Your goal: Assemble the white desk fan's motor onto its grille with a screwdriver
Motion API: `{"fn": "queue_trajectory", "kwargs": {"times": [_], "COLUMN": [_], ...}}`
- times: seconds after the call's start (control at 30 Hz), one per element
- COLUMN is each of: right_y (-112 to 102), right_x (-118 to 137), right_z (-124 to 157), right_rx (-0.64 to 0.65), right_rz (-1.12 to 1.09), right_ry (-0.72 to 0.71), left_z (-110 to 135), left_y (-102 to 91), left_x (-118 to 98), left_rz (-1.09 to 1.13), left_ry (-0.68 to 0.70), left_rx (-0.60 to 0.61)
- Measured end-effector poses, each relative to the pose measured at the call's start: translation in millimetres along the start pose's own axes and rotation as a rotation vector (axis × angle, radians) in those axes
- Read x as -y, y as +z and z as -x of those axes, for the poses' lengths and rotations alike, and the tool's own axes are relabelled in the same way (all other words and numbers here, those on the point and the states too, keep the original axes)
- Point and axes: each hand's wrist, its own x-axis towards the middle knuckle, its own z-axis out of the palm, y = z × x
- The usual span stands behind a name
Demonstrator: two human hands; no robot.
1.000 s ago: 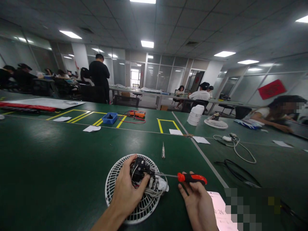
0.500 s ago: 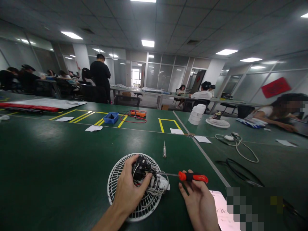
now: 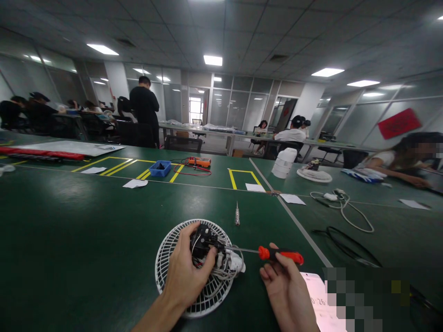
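A round white fan grille (image 3: 162,265) lies on the green table, carrying a black motor unit (image 3: 201,242) with wires and a white plastic part (image 3: 235,263). My left hand (image 3: 187,267) is wrapped round the motor unit, thumb at its right side. Between thumb and fingers of my right hand (image 3: 285,286) is a screwdriver (image 3: 282,254) with a red and black handle. Its shaft points left, and the tip reaches the motor unit, where the exact contact is hidden. Beyond the grille lies a small clear-handled screwdriver (image 3: 237,216).
A lit phone (image 3: 320,299) lies by my right hand. Farther back are a blue bin (image 3: 160,168), an orange multimeter (image 3: 199,162), paper slips and yellow tape outlines. Cables (image 3: 353,214), a white cylinder (image 3: 284,163) and another fan grille (image 3: 314,175) are to the right, near a seated person.
The screwdriver handle has shifted slightly right and its end tilts lower. My right hand's lower fingers have curled in. My left hand stays on the motor unit.
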Motion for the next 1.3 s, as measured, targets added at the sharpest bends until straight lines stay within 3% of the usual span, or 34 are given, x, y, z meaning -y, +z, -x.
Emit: {"fn": "queue_trajectory", "kwargs": {"times": [0.27,0.63,1.13,1.3], "right_y": [3.9,1.4,0.1,0.5], "right_x": [0.3,-4.7,-5.4,-2.1], "right_z": [6.1,1.9,-0.2,4.9], "right_rx": [-0.015,0.069,0.007,0.038], "right_rz": [0.033,0.073,0.064,0.001], "right_ry": [0.048,-0.085,0.071,0.029], "left_z": [0.4,-1.3,-0.3,-0.2], "left_y": [-2.0,1.7,0.4,1.0], "left_x": [1.1,2.9,1.2,1.5], "left_rz": [0.025,0.072,0.068,0.08], "left_ry": [-0.043,-0.112,-0.133,-0.133], "left_rx": [0.01,-0.001,-0.015,-0.015]}}
